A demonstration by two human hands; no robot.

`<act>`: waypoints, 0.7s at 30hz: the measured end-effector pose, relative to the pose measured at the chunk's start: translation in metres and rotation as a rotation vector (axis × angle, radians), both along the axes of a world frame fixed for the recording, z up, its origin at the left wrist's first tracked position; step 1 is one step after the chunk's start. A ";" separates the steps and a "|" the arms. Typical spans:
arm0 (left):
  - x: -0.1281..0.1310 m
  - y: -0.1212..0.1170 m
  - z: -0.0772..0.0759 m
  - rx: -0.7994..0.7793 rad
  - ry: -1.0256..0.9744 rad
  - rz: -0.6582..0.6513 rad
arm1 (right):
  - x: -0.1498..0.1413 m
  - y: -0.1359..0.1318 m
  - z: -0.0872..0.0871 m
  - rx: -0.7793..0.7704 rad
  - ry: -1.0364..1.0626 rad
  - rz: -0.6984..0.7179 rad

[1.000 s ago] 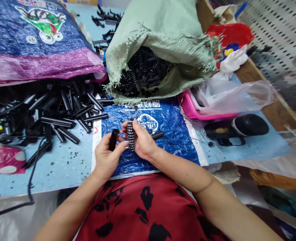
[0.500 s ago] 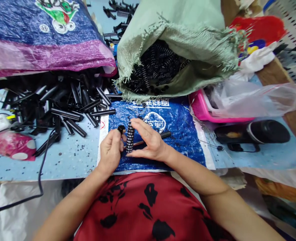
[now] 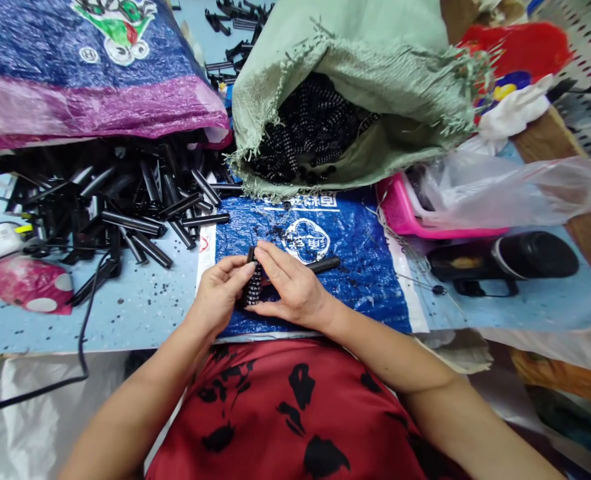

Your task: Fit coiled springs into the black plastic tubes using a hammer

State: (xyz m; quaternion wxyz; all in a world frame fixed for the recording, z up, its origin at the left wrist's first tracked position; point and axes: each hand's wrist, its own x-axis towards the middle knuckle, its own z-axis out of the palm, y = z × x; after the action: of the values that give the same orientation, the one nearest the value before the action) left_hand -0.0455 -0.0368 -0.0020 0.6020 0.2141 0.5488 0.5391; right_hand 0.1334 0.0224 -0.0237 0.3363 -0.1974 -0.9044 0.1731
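Observation:
In the head view, a black cylinder with rows of white characters (image 3: 254, 288) stands lengthwise between my two hands, above a blue plastic sheet (image 3: 365, 267). My right hand (image 3: 298, 287) grips it by its two ends, fingertips at the far end and thumb at the near end. My left hand (image 3: 219, 287) is closed on a black plastic piece (image 3: 250, 254), pressed against the cylinder's left side. Its fingers cover most of that piece. On the sheet, just beyond my right hand, lies a black-handled tool (image 3: 325, 265); the hand hides its other end.
Black tube-like plastic parts (image 3: 133, 223) are heaped at left under a blue and purple sack (image 3: 125, 107). A green woven sack (image 3: 400, 73) holds many character-marked black pieces. At right are a pink basket (image 3: 400, 207) and a black bottle (image 3: 505, 257). A cable (image 3: 81, 353) hangs over the left edge.
My left hand has brought its black piece against the marked cylinder, closing the gap between them. The cylinder has tilted slightly and shifted left, still in my right hand.

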 end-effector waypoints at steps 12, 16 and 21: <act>-0.053 -0.003 -0.027 0.178 0.844 -0.043 | 0.034 0.009 -0.008 -0.016 -0.198 -0.200; -0.059 0.008 -0.024 0.153 1.093 -0.347 | 0.028 0.017 0.006 0.007 -0.230 -0.220; -0.066 0.018 -0.024 0.057 0.972 -0.461 | 0.026 0.022 0.006 0.003 -0.149 -0.287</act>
State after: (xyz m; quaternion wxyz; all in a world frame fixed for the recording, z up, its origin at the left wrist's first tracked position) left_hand -0.1117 -0.0185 -0.0257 0.3752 0.5700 0.6881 0.2465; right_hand 0.1594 0.0448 -0.0176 0.2898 -0.3365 -0.8896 0.1067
